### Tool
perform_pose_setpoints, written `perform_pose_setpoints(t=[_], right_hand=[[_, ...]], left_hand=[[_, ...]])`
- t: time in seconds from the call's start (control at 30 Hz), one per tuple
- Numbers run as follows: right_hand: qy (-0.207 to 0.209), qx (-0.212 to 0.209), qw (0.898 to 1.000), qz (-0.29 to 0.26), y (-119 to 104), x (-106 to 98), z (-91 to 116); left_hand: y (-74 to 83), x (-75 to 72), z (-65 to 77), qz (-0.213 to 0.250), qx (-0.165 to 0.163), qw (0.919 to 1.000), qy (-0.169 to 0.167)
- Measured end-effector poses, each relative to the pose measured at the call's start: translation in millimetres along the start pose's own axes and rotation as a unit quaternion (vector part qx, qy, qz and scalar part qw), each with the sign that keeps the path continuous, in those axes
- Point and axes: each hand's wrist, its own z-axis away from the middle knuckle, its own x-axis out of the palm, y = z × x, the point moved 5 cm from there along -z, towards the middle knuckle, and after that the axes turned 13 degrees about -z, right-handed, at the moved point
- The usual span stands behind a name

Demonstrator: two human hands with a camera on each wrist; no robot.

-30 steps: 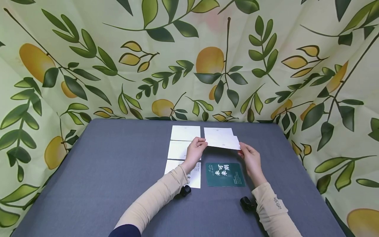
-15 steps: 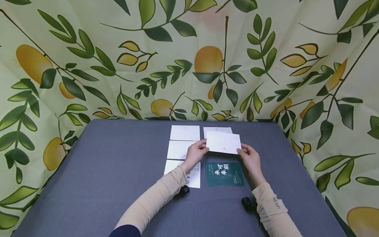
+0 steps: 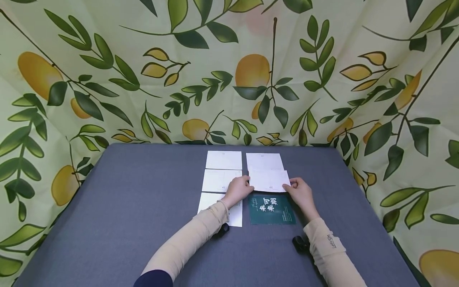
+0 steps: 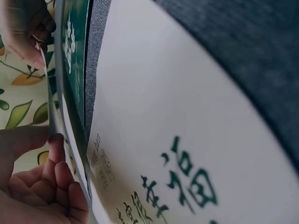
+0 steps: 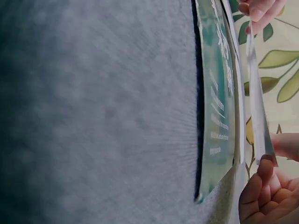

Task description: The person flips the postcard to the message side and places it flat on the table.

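Note:
Between my two hands is a white card, printed with a small mark near its front edge. My left hand pinches its left end, and my right hand pinches the right end. The left wrist view shows the card edge-on, thumb and index finger of the left hand on it. From the right wrist, the card stands off the surface, over a green card. That green card, with white lettering, lies just in front of it. Its back edge overlaps another white card.
To the left runs a column of three white cards: a back one, a middle one and a front one with dark lettering, partly covered by my left arm. All lie on a grey cloth-covered table. A leaf-patterned curtain hangs behind.
Both hands have brought the white card toward me and lower, off most of the back right card and closer to the green one. The cards on the table have stayed in place.

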Motion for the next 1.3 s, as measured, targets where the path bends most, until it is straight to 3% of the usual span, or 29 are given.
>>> perform_pose_setpoints(t=[0.23, 0.63, 1.0, 1.3], right_hand=[[-0.024, 0.004, 0.999, 0.044, 0, 4, -3], [-0.053, 0.001, 0.994, 0.095, -2, 9, -11], [-0.075, -0.009, 0.988, 0.136, -6, 14, -15], [-0.064, 0.001, 0.989, 0.136, -3, 14, -15]], left_hand=[[5.0, 1.3, 0.0, -0.065, 0.004, 0.9979, -0.002], [6.2, 4.6, -4.9, -0.115, 0.003, 0.9933, -0.003], [14.2, 6.9, -10.0, -0.194, 0.023, 0.9806, 0.002], [14.0, 7.7, -7.8, -0.19, 0.028, 0.9813, 0.008]])
